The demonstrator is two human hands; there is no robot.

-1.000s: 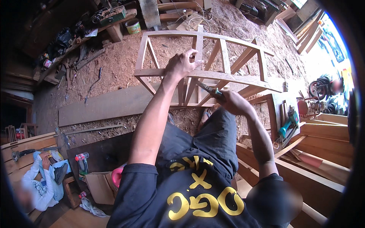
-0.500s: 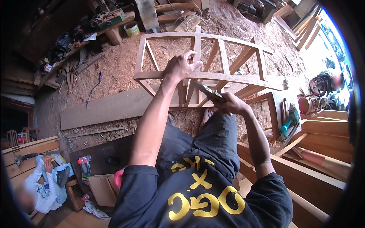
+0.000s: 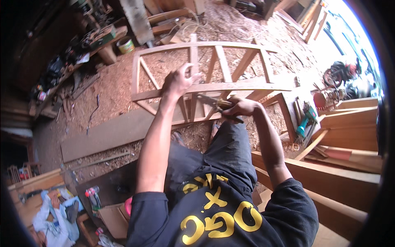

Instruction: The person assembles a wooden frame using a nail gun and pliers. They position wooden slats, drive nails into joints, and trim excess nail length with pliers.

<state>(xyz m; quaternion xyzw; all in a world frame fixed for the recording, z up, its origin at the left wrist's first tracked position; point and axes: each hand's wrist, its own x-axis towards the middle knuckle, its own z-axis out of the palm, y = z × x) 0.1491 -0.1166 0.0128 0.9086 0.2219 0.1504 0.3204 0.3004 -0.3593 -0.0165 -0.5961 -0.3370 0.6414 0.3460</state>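
Note:
A curved wooden frame point(image 3: 230, 87), with two long rails and several slats, stands in front of my legs. My left hand point(image 3: 177, 82) reaches over its near rail beside an upright slat point(image 3: 193, 55). Its fingers are curled and the thumb stretches toward the slat; what they hold, if anything, is too small to make out. Just below the near rail, my right hand point(image 3: 242, 107) is closed round a hand tool point(image 3: 222, 103) with a flat grey blade and a dark handle. The blade points left, toward the space under my left hand. Blur hides the tool's exact kind.
A long board point(image 3: 103, 136) lies on the shavings-covered ground. To the right are a green power tool point(image 3: 304, 123) and large timber pieces point(image 3: 329, 185). A cluttered bench point(image 3: 82, 61) stands at the far left. Someone in light clothes point(image 3: 57, 222) sits at the lower left.
The view has shifted, so the frame appears further left. The tool in my right hand has tilted, and more of its dark handle shows. My left hand keeps its place at the frame.

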